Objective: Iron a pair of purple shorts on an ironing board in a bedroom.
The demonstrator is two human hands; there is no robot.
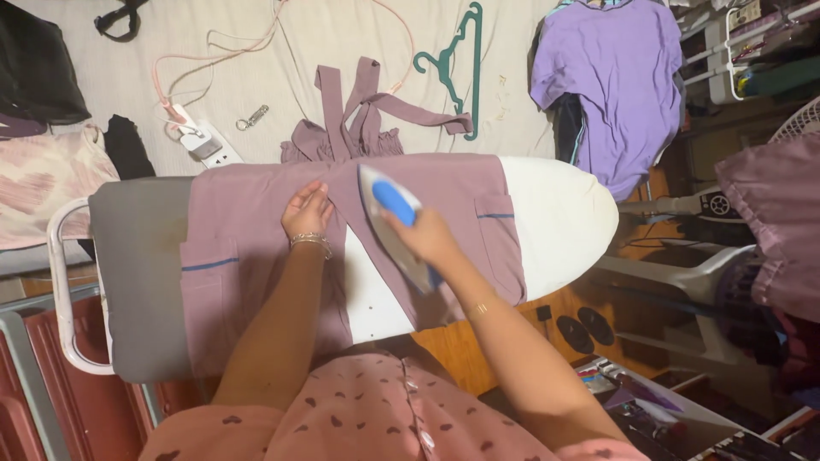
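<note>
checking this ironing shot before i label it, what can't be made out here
Head view:
- Soleplate of the iron: faces down onto the mauve garment.
- Right hand fingers: wrapped round the blue handle.
- Ironing board legs: hidden beneath the board.
- Clutter at lower right: dark, cut off by the edge.

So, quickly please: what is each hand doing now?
Left hand: open, flat on the mauve garment.
Right hand: closed, holding the iron.

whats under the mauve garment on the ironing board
The mauve garment lies over the ironing board, whose white cover shows at the pointed end and in the gap between the panels. The grey end shows too. The board beneath the cloth is covered.
</note>
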